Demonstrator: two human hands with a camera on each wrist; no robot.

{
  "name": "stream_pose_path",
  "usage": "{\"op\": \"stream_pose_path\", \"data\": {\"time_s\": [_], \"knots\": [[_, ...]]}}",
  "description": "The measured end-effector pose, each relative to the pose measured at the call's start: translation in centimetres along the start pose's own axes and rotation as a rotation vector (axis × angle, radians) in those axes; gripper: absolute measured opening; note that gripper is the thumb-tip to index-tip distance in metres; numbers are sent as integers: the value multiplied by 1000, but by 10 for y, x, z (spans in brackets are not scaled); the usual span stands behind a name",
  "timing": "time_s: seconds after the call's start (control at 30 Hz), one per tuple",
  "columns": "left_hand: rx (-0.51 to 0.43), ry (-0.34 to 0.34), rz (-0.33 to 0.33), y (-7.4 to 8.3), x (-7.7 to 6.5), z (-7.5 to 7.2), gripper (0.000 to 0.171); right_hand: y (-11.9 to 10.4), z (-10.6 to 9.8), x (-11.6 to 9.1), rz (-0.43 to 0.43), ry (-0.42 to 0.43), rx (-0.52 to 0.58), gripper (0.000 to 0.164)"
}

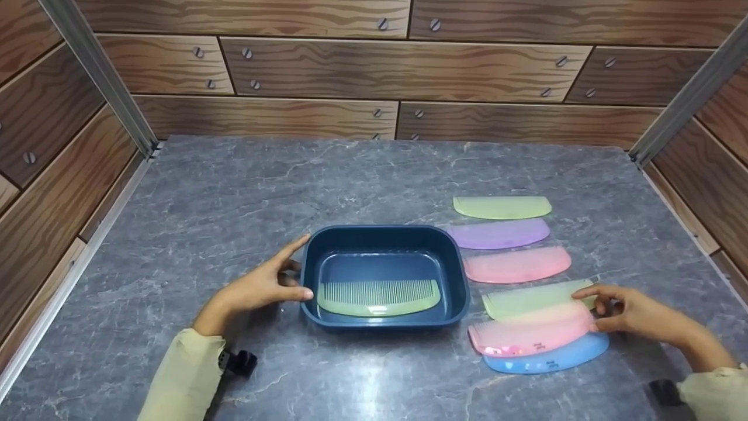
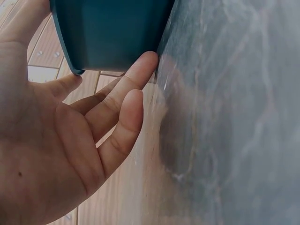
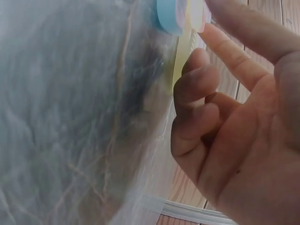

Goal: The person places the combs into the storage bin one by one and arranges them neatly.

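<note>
A dark blue rectangular basin (image 1: 385, 324) stands in the middle of the table, with a green comb (image 1: 378, 305) lying inside, teeth toward the back. My left hand (image 1: 266, 282) rests against the basin's left end, thumb and forefinger spread along the rim; in the left wrist view other fingers lie low by its wall (image 2: 108, 37). With thumb and forefinger, my right hand (image 1: 646, 316) pinches the right end of a pink comb (image 1: 526, 336). That comb overlaps a blue comb (image 1: 555, 361) in front and a pale green comb (image 1: 520, 301) behind.
Farther back, right of the basin, another pink comb (image 1: 520, 268), a purple comb (image 1: 502, 235) and a light green comb (image 1: 502, 207) lie in a column on the grey marbled table (image 1: 234, 193). Wood-patterned walls (image 1: 327, 70) enclose the back and sides.
</note>
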State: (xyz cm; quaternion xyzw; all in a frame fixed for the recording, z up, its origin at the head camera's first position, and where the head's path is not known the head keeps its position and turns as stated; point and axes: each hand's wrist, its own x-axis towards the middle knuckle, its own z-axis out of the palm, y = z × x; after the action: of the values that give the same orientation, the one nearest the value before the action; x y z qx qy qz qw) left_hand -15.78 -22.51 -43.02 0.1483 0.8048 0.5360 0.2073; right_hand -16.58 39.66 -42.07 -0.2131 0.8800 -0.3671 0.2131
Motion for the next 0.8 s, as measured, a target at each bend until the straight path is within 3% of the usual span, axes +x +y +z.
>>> {"op": "stream_pose_path", "data": {"time_s": [0.6,0.8], "knots": [[5,1,-7,1,0,-1,102,0,2,-3,-16,-4,2,41],[16,5,-9,1,0,0,102,2,4,-6,-57,11,31,37]]}}
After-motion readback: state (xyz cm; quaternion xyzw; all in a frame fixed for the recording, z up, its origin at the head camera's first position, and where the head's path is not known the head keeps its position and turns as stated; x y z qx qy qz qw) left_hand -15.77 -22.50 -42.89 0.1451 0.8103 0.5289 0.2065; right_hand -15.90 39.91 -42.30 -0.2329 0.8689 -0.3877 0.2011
